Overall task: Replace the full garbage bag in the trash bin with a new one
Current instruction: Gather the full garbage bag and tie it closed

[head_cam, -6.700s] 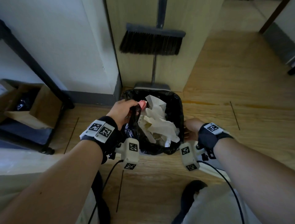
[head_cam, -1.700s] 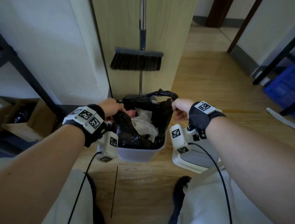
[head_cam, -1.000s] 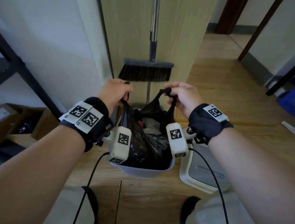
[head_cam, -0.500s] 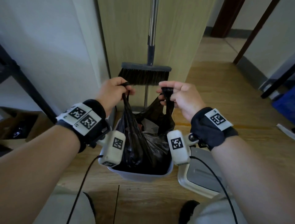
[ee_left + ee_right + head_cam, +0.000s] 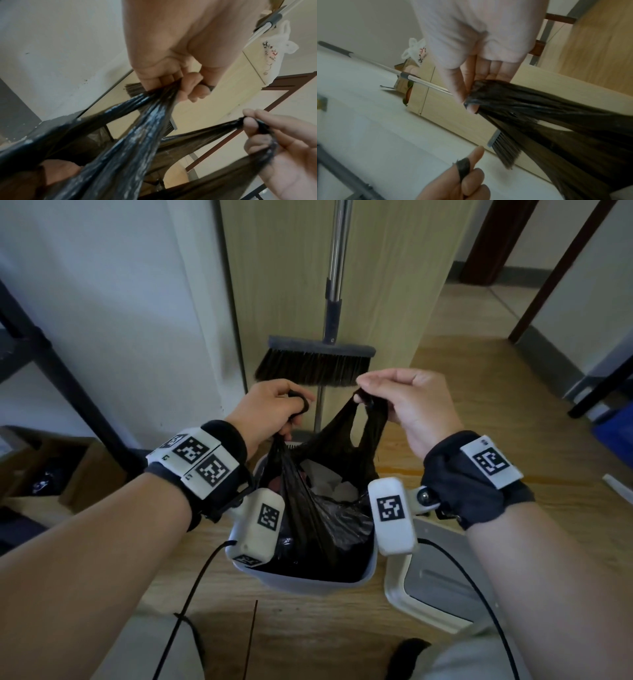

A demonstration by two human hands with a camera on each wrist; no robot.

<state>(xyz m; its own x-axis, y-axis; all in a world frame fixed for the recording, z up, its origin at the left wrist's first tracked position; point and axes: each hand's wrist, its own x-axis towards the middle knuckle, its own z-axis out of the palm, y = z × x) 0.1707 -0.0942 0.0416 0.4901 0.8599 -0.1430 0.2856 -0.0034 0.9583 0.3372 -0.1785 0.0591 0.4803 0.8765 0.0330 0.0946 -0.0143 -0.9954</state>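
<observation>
Both hands, the left hand (image 5: 270, 409) and right hand (image 5: 411, 405), clench the two handles of the black garbage bag (image 5: 322, 508), whose lower part sits inside the trash bin (image 5: 308, 585) below the broom (image 5: 315, 364).

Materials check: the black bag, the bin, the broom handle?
Garbage bag: thin glossy black plastic film; it bunches into shiny pleated strands where the left hand and right hand grip its handles. Trash bin: looks like moulded pale grey plastic, smooth matte rim, rounded corners. Broom handle: probably metal tube, bright mirror-like sheen, with a dark grey collar that looks plastic.
</observation>
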